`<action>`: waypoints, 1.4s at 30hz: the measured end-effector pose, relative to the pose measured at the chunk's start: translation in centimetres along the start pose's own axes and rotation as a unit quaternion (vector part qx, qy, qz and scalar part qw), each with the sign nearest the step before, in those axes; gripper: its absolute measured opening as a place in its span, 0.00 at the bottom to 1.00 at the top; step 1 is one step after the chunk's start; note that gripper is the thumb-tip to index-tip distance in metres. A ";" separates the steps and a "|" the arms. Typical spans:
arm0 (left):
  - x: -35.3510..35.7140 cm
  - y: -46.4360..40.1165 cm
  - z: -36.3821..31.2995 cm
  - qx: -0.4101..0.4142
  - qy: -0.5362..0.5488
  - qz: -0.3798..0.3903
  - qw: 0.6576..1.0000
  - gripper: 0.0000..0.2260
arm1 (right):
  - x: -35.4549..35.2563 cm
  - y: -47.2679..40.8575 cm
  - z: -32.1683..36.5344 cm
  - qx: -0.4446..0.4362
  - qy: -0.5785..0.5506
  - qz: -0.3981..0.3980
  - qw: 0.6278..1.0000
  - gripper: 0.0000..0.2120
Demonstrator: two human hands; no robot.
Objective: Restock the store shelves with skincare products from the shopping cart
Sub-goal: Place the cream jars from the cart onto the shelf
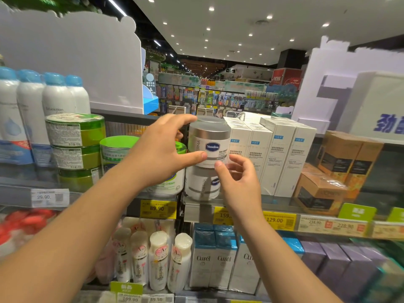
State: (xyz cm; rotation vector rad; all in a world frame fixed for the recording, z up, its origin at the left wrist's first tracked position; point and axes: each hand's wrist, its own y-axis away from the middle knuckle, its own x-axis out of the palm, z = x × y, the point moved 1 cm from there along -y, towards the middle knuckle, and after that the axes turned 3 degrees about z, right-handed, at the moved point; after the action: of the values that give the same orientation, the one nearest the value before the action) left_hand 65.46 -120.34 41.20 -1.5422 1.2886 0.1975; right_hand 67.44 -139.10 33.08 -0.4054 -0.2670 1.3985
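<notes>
So the top Vaseline jar is sitting stacked on a second Vaseline jar on the upper shelf, and both hands are right at it. The left hand is spread wide around the jar's left side, forefinger reaching over toward the lid edge and thumb tip pressed against the lower front of the label, so it looks like a loose wide hold rather than a tight squeeze. The right hand is just below and to the right, fingers loosely curled, thumb tip touching the jar's bottom edge; can't really tell if it's gripping anything. The jar itself is white with a brushed silver lid, a blue Vaseline oval logo and a grey band. Tall white boxes stand just to its right, green-lidded tubs off to the left.
</notes>
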 end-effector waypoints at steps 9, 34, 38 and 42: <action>0.9 2.6 0.4 0.035 0.101 -0.062 0.992 0.31 | -0.9 1.6 0.0 -0.011 -0.045 -0.048 0.998 0.11; 12.3 9.1 -9.6 0.115 0.468 0.050 0.875 0.12 | -13.4 15.5 -0.5 0.051 -0.060 -0.169 0.983 0.13; 16.9 12.3 -16.3 0.108 0.515 0.139 0.839 0.11 | -20.1 21.6 0.4 0.077 -0.029 -0.233 0.969 0.16; 21.3 17.5 -23.7 0.077 0.564 0.249 0.783 0.11 | -26.9 29.8 1.7 0.112 -0.016 -0.312 0.943 0.16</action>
State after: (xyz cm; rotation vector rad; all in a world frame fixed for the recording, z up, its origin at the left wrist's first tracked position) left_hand 49.25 -149.16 26.14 -1.0906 2.5735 -0.6032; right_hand 35.79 -161.81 23.42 -0.0889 -0.2329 0.7981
